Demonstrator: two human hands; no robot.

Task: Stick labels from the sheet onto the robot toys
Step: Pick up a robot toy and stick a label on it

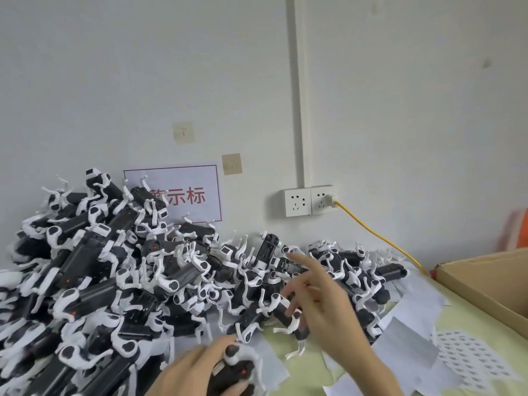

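Observation:
A big heap of black-and-white robot toys fills the left and middle of the table, up against the wall. My left hand grips one robot toy at the bottom edge, its black body with a red dot facing up. My right hand reaches over the right side of the heap with fingers spread and straight, index finger pointing at the toys; it holds nothing. A label sheet with rows of small grey labels lies at the lower right.
White backing papers lie scattered on the pale green table. A cardboard box stands at the right. On the wall are two sockets with a yellow cable, and a red-lettered sign behind the heap.

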